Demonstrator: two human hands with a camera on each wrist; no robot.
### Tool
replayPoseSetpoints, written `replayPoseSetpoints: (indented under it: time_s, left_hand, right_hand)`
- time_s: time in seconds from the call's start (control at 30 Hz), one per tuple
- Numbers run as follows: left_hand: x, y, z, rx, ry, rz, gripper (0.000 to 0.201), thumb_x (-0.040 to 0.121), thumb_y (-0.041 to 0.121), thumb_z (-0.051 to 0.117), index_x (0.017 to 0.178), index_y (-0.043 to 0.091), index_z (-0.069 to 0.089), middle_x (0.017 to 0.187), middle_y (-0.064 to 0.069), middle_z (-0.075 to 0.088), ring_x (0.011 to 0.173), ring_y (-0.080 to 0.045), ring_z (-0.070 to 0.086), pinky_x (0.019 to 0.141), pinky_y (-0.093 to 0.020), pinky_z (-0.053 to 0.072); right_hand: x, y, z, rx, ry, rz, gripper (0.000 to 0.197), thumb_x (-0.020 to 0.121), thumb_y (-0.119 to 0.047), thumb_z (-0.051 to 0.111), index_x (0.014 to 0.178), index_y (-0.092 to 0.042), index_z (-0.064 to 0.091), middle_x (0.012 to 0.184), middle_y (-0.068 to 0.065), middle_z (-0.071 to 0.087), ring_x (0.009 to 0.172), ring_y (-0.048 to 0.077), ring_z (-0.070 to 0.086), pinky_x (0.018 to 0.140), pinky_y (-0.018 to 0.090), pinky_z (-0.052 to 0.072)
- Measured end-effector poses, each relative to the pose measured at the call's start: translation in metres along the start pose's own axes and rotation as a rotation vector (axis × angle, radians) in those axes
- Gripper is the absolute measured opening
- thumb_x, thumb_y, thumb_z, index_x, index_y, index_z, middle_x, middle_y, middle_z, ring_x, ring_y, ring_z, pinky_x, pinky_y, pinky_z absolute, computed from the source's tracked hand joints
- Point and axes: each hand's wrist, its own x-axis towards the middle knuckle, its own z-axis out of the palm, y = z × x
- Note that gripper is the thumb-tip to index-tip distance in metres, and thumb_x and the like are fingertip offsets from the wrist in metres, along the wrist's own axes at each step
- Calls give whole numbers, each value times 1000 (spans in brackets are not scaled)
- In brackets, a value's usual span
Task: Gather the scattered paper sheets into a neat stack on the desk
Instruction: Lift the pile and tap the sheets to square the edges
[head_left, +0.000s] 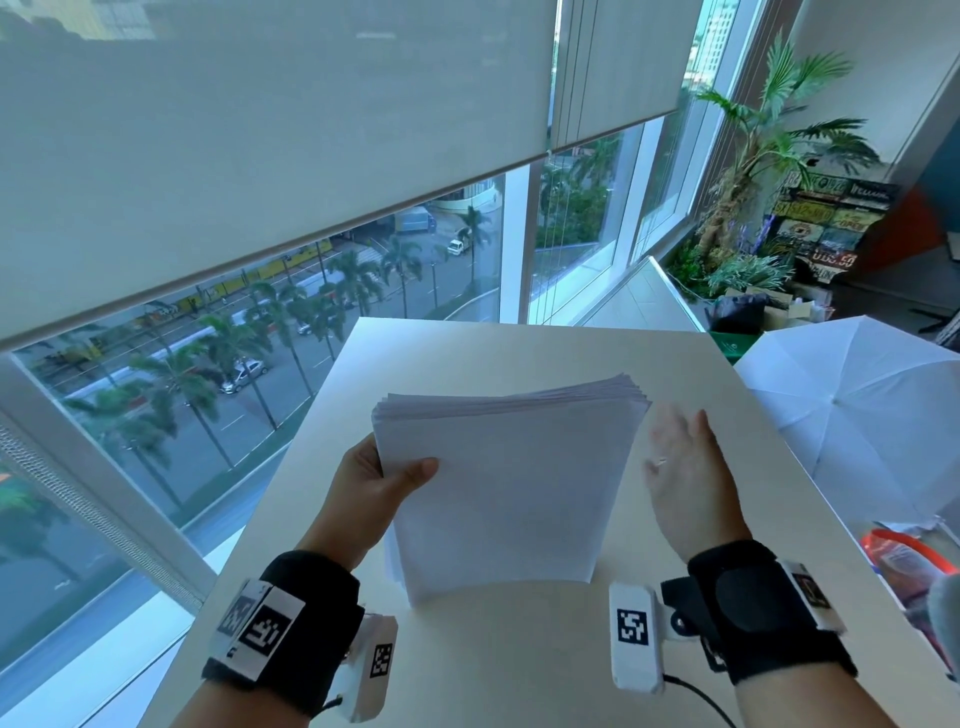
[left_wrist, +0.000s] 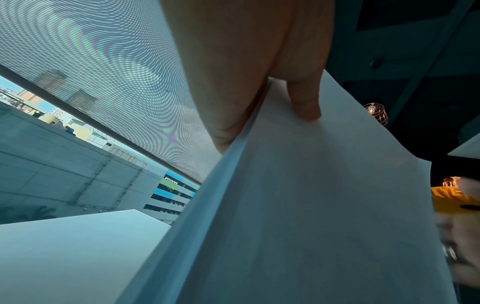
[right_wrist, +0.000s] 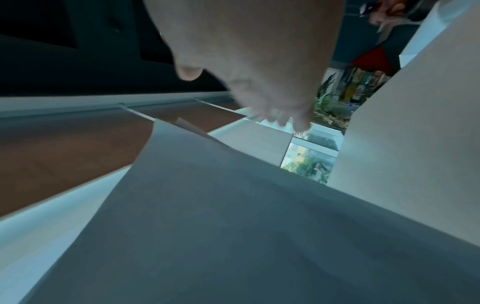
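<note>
While the left hand (head_left: 370, 491) grips the paper stack (head_left: 511, 493) on edge for squaring, the flat, empty right hand (head_left: 685, 480) should tap its sides.

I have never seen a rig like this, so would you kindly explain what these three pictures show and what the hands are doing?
There is no machine: a person wears one camera on the head and one on each wrist. The head view looks down at a white desk. The left hand grips a paper stack at its left edge, thumb on top, holding it tilted up with its lower edge apparently on the desk. The right hand is open and flat, just beside the stack's right edge; it is blurred, so contact is unclear. The two wrist views show the same stack from close, along each hand.
</note>
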Motion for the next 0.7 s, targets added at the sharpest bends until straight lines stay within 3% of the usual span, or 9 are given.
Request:
replayPoseSetpoints:
  time_s: [0.07,0.17,0.23,0.3,0.4,0.5,0.53,0.63,0.7]
  left_hand:
    - [0,1,-1,3,-4,-1,25,65,10,66,90,14,67,73,12,77,70,-1,71,62,-13,54]
    - [0,3,-2,6,-16,-3,25,66,10,66,91,13,68,74,11,77,71,-2,71,62,-14,54]
    - [0,3,-2,12,-17,-2,26,65,10,66,91,14,68,74,12,77,71,-2,71,62,-13,54]
    - [1,3,-3,22,-12,-1,26,64,11,68,90,15,69,75,12,77,72,-2,71,63,-14,54]
    - [1,2,-4,31,-2,-3,26,63,13,69,89,16,70,76,11,77,73,-4,71,65,-15,55]
    - [1,3,-4,30,2,-8,26,63,12,69,89,15,70,76,11,77,73,-4,71,65,-16,56]
    - [1,3,-4,30,-1,-9,26,63,12,69,89,15,70,76,11,77,73,-4,72,65,-15,56]
    - [2,3,-3,23,-9,-10,26,64,12,68,89,16,69,75,12,77,73,-3,72,63,-14,55]
    - [1,3,-3,23,-7,-11,26,64,12,68,89,16,70,75,12,77,73,-3,71,63,-14,55]
  right_hand:
    - [-3,-2,7,-9,-162,3,78,74,-73,46,130,-19,51,133,-9,58,122,4,52,104,21,38]
    - [3,-10,6,-14,-41,-81,66,93,-58,13,143,-21,34,148,-12,39,138,3,30,116,30,13]
    - [3,-14,13,-11,-85,-46,80,85,-69,28,147,-19,26,153,-7,31,142,6,25,118,31,11]
    - [-1,-15,23,-52,-166,-8,112,55,-84,54,143,-17,34,144,-7,45,133,6,39,114,28,23]
    - [-3,-17,25,-74,-96,-85,96,73,-80,33,148,-20,24,152,-8,33,141,7,25,116,32,10]
    - [-1,-15,27,-69,-174,-30,123,50,-87,52,149,-21,21,153,-11,28,141,4,23,117,30,7]
    - [-1,-15,28,-74,-166,-42,122,52,-86,52,149,-20,21,153,-9,29,140,5,25,117,30,9]
    - [5,-14,23,-45,41,-146,68,92,-59,17,150,-23,16,158,-10,19,144,6,19,118,33,7]
    - [8,-14,23,-49,-56,-107,82,84,-70,29,150,-22,18,158,-8,21,143,8,20,115,33,14]
